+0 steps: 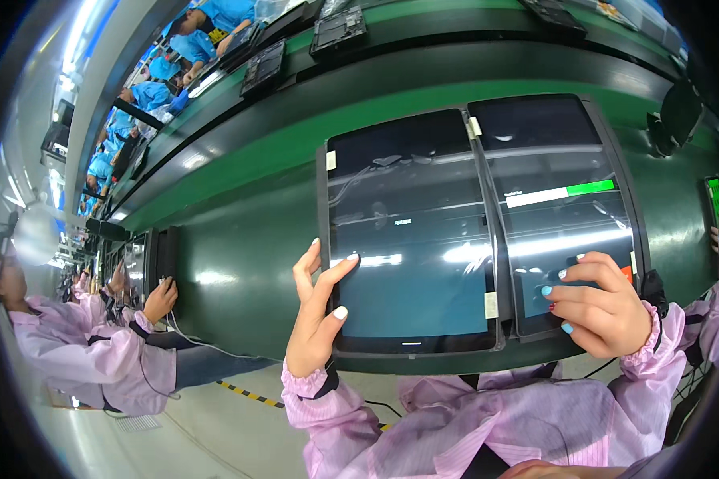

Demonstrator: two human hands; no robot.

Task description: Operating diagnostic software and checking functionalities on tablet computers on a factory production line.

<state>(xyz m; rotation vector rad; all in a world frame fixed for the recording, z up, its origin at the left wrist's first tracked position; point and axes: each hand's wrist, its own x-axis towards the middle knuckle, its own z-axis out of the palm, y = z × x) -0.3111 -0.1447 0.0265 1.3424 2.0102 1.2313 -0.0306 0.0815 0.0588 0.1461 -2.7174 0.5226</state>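
Two tablets lie side by side on the green bench, each with a dark surround. My left hand (318, 318) is at the near left edge of the left tablet (411, 295). Its fingers are spread, with the thumb and one fingertip over the screen and another finger by the outer edge. Over the lower part of the right tablet (539, 231) is my right hand (603, 311). Its fingers are apart and slightly bent, their tips over or on the glass. A white and green bar lights that screen, while the left one is mostly dark with a small line of text.
Behind the tablets runs a dark conveyor (423, 72) carrying opened device housings (338, 33). A black round object on a stand (677, 116) is at the right. On the left sits a co-worker in a pink coat (128, 343); people in blue work across the line.
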